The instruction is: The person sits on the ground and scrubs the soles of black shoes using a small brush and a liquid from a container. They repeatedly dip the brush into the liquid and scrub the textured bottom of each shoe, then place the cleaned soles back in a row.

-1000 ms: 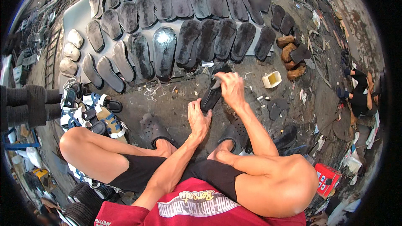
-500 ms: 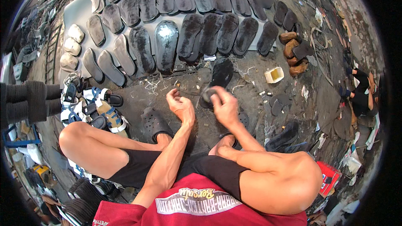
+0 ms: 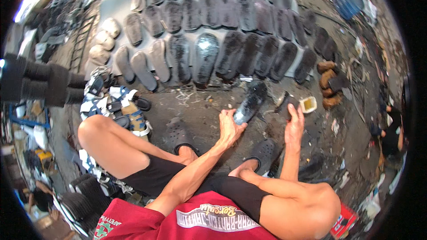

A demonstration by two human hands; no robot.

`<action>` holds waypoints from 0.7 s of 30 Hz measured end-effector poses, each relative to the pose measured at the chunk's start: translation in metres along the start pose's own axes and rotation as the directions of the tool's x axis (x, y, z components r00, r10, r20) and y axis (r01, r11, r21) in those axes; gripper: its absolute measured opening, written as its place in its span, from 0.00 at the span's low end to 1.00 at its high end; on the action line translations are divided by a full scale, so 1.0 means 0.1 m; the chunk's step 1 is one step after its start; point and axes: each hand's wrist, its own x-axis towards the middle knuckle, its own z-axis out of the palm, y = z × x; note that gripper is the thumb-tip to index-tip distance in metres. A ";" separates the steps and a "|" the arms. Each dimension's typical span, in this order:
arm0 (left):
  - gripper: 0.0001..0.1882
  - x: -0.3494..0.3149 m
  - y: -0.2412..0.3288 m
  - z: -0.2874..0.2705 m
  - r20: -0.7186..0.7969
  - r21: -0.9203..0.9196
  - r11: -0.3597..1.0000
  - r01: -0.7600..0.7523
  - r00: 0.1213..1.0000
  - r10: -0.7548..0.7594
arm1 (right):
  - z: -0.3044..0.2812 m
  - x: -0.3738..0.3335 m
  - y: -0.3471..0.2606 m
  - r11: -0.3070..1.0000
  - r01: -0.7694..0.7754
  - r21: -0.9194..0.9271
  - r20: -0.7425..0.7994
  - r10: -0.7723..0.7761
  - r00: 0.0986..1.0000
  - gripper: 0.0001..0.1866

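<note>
A shiny black shoe sole [image 3: 252,101] lies slanted on the ground in front of me. My left hand [image 3: 230,128] is closed on its near end, thumb on one side and fingers on the other. My right hand [image 3: 294,125] is raised at the right, its fingers around a dark pad-like piece [image 3: 283,101] whose exact kind I cannot make out. Just beyond those fingertips stands a small white tub [image 3: 308,104] with yellowish contents.
Rows of dark soles lie on a pale sheet [image 3: 106,11] at the back. White-and-blue sandals [image 3: 118,102] are heaped at my left, brown rounded blocks [image 3: 328,84] stand at the right. My feet wear dark clogs [image 3: 264,155]. Another person [image 3: 393,129] sits at the far right.
My right hand has left the sole and moved right toward the tub with the dark piece. My left hand, formerly off the sole, now grips its near end. The view has shifted.
</note>
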 end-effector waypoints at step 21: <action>0.44 2.08 -1.13 -2.59 -0.577 -0.614 0.789 -0.025 0.696 -0.427 | 0.42 -0.08 0.31 0.973 -0.215 0.082 0.285 0.183 0.941 0.20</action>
